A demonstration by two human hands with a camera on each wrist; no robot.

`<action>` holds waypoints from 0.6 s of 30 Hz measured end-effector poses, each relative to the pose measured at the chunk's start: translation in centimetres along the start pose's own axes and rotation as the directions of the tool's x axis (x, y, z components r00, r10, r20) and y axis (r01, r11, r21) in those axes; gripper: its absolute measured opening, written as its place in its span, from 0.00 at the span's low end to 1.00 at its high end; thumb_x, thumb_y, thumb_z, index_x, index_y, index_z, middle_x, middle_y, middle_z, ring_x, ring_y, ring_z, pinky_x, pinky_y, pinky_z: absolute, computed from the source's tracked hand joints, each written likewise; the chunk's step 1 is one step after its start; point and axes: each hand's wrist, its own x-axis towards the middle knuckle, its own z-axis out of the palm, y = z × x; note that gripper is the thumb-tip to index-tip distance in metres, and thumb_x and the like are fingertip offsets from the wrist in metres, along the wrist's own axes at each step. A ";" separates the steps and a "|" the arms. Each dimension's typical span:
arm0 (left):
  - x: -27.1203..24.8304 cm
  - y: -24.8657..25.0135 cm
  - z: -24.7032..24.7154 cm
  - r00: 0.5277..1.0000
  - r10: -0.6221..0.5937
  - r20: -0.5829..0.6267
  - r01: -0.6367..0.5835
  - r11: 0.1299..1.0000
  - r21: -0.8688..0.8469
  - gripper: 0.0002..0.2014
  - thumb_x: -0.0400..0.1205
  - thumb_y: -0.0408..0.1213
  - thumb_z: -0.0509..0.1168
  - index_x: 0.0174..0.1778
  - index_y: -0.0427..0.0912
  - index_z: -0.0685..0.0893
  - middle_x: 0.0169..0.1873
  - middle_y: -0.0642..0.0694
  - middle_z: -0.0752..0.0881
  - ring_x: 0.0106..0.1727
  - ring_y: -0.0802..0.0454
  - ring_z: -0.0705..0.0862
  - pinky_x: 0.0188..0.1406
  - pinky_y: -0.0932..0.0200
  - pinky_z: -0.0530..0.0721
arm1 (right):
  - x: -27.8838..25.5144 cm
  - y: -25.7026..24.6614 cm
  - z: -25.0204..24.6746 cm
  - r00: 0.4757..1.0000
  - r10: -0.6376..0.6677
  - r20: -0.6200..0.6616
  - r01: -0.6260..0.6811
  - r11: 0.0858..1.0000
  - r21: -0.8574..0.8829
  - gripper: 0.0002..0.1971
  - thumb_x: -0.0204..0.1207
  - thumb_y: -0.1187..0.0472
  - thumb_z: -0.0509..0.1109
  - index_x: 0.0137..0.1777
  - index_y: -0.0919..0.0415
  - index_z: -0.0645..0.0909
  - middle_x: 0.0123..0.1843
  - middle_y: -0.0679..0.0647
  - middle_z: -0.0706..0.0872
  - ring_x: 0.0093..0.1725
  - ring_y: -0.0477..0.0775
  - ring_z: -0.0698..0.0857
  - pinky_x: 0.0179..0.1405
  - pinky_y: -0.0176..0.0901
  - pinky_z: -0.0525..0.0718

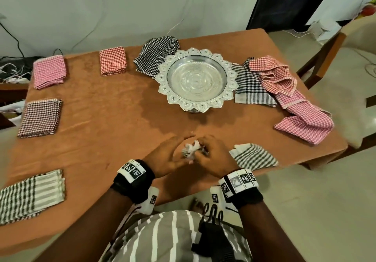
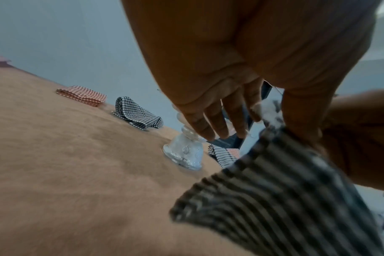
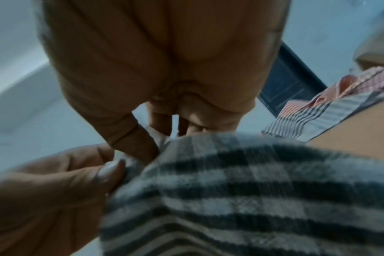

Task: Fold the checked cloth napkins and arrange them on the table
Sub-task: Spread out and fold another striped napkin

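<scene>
A grey-and-white checked napkin (image 1: pixel 254 157) lies at the table's front edge, one end bunched up between my two hands. My left hand (image 1: pixel 182 148) pinches the bunched cloth with its thumb while its other fingers (image 2: pixel 210 124) point forward, nearly straight. My right hand (image 1: pixel 204 150) pinches the same end between thumb and fingers (image 3: pixel 140 142). The napkin (image 3: pixel 252 190) drapes down under the right wrist and fills the lower right of the left wrist view (image 2: pixel 274 199). How the fold stands under the hands is hidden.
Folded napkins lie along the left: pink (image 1: pixel 49 72), red (image 1: pixel 112 60), dark maroon (image 1: pixel 40 117), grey striped (image 1: pixel 30 194). Unfolded ones: black-and-white check (image 1: pixel 156 56), black striped (image 1: pixel 252 86), pink (image 1: pixel 295 107). A silver pedestal tray (image 1: pixel 196 107) stands mid-table. A wooden chair (image 1: pixel 325 58) stands at right.
</scene>
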 end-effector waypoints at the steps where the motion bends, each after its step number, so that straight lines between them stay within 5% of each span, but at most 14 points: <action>1: 0.0 0.3 -0.6 0.998 0.023 -0.064 -0.026 0.999 -0.042 0.30 0.80 0.49 0.73 0.78 0.48 0.76 0.70 0.52 0.82 0.71 0.56 0.81 0.72 0.52 0.78 | 0.4 -1.0 0.3 1.000 -0.013 0.005 0.012 0.996 0.083 0.04 0.72 0.63 0.72 0.45 0.55 0.85 0.42 0.44 0.84 0.43 0.45 0.80 0.46 0.42 0.78; 4: -1.0 0.8 -2.9 0.983 -0.047 -0.176 0.016 0.985 -0.172 0.18 0.80 0.46 0.73 0.63 0.42 0.86 0.52 0.54 0.90 0.55 0.52 0.89 0.59 0.42 0.86 | 1.4 -2.6 1.0 0.999 0.006 0.042 -0.020 0.945 0.327 0.10 0.74 0.59 0.72 0.54 0.54 0.88 0.50 0.48 0.92 0.51 0.50 0.90 0.53 0.53 0.88; 7: -2.9 0.0 -5.1 0.954 -0.130 -0.270 0.061 0.967 -0.249 0.10 0.82 0.42 0.72 0.55 0.39 0.88 0.46 0.43 0.91 0.48 0.44 0.90 0.50 0.37 0.87 | 2.1 -4.0 1.5 0.984 -0.012 0.177 -0.084 0.848 0.523 0.10 0.79 0.62 0.75 0.60 0.59 0.87 0.54 0.55 0.93 0.54 0.57 0.92 0.58 0.61 0.89; 11: -5.2 -0.3 -7.7 0.910 -0.213 -0.356 0.071 0.925 -0.372 0.09 0.85 0.40 0.67 0.53 0.37 0.86 0.41 0.37 0.89 0.41 0.49 0.86 0.43 0.45 0.84 | 3.0 -6.7 2.4 0.940 -0.093 0.329 -0.123 0.806 0.579 0.11 0.78 0.62 0.79 0.57 0.65 0.90 0.55 0.61 0.93 0.51 0.57 0.91 0.55 0.55 0.87; 15: -6.3 0.1 -9.3 0.847 -0.269 -0.458 0.044 0.895 -0.444 0.06 0.88 0.36 0.64 0.51 0.38 0.85 0.39 0.47 0.88 0.40 0.54 0.84 0.41 0.59 0.82 | 4.2 -8.4 2.4 0.904 -0.111 0.413 -0.170 0.793 0.586 0.07 0.78 0.67 0.78 0.55 0.65 0.91 0.50 0.57 0.94 0.49 0.52 0.91 0.49 0.45 0.87; 18: -7.2 -0.6 -10.9 0.791 -0.330 -0.516 0.044 0.871 -0.489 0.08 0.88 0.35 0.64 0.50 0.34 0.84 0.38 0.46 0.88 0.40 0.53 0.85 0.42 0.59 0.82 | 5.2 -9.0 2.7 0.903 -0.131 0.410 -0.155 0.789 0.595 0.10 0.77 0.71 0.77 0.58 0.66 0.89 0.53 0.58 0.94 0.51 0.52 0.91 0.51 0.41 0.87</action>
